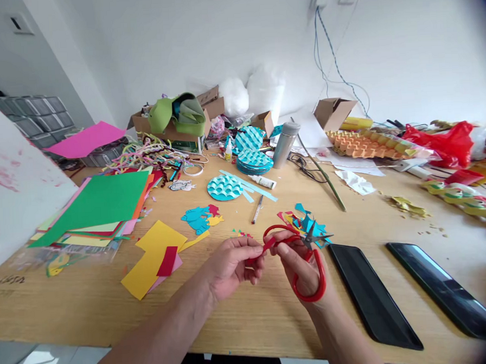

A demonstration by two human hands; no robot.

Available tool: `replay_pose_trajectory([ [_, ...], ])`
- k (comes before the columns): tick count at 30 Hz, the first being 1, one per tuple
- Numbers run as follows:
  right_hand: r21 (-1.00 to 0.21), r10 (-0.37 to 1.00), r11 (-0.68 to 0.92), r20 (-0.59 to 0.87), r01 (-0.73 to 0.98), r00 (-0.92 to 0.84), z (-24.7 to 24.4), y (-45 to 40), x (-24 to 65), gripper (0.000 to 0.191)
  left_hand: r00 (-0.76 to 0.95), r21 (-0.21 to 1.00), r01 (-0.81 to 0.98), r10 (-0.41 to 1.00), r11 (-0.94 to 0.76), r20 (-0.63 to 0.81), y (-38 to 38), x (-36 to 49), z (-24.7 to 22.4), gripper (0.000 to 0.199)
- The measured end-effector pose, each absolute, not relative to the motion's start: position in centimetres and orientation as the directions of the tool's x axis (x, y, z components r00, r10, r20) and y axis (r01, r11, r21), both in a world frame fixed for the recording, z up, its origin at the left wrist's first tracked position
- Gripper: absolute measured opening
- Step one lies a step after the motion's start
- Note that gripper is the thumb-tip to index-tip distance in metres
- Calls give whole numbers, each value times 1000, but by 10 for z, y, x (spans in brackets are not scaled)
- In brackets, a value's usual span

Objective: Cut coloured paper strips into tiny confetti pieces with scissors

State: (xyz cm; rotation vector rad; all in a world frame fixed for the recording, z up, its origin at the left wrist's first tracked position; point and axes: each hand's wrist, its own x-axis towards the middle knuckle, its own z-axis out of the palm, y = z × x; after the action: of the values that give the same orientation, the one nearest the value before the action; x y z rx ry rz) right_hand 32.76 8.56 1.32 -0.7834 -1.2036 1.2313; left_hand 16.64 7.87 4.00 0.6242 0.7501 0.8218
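Note:
My left hand (237, 261) pinches a small red piece of paper (267, 246) between thumb and fingers. A pair of red-handled scissors (320, 278) hangs on my right hand (298, 260), its blades pointing right, away from the paper. The right fingertips also touch the red piece. Just beyond the hands lie blue, red and yellow paper scraps (306, 222). Tiny coloured bits (241, 233) are scattered ahead of the left hand. Blue, red and yellow fish-shaped cut-outs (198, 219) rest farther left. Yellow paper (160, 238) with a dark red piece (167, 261) on it is left of my forearm.
Coloured paper sheets (101, 197) are stacked at left. Two dark flat trays or devices (373, 294) lie at right. Behind are a blue wave-patterned disc (224, 188), a pen (257, 209), a glue tube (263, 181), a grey bottle (285, 145) and a long stem (322, 172).

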Motion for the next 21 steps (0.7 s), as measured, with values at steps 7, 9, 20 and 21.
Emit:
replay_pose_trajectory([
  [7, -985, 987, 134, 142, -112, -74, 28, 97, 335, 21, 193, 969, -148, 967, 199, -169, 84, 174, 39, 24],
  [9, -992, 992, 101, 106, -78, -66, 33, 99, 336, 20, 211, 977, -111, 965, 181, -155, 85, 176, 37, 24],
  [20, -631, 716, 594, 698, 499, 30, 30, 91, 341, 15, -10, 971, -155, 983, 182, -185, 99, 180, 27, 33],
  [21, -524, 650, 659, 758, 540, -58, 29, 88, 341, 20, 63, 948, -197, 968, 250, -242, 98, 181, 26, 36],
])
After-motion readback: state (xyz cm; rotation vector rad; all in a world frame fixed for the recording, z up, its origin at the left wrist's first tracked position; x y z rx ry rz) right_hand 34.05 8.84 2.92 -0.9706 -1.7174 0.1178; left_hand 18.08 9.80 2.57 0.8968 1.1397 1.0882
